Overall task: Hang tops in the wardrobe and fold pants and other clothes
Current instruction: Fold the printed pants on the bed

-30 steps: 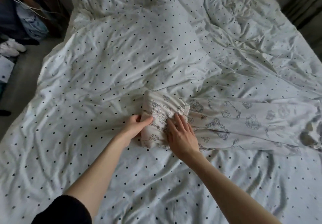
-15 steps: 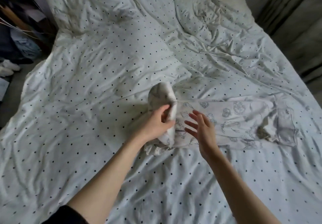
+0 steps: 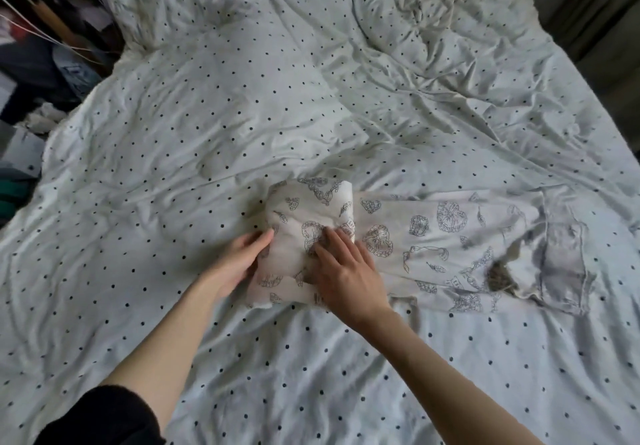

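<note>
White patterned pants [image 3: 426, 236] with grey line drawings lie stretched across the bed, waistband to the right. Their left end is folded over into a thick bundle [image 3: 311, 209]. My left hand [image 3: 239, 261] rests against the bundle's left edge, fingers straight. On top of the bundle lies my right hand [image 3: 343, 271], pressing it flat with spread fingers.
The bed is covered by a crumpled white duvet with black dots [image 3: 242, 98]. Dark clutter and cables [image 3: 41, 46] fill the floor beyond the bed's left edge. A dark curtain or wall [image 3: 595, 11] stands at the far right.
The left hand laid the lifted fold down onto the pants and let it go. The right hand came down from hovering and now presses the bundle.
</note>
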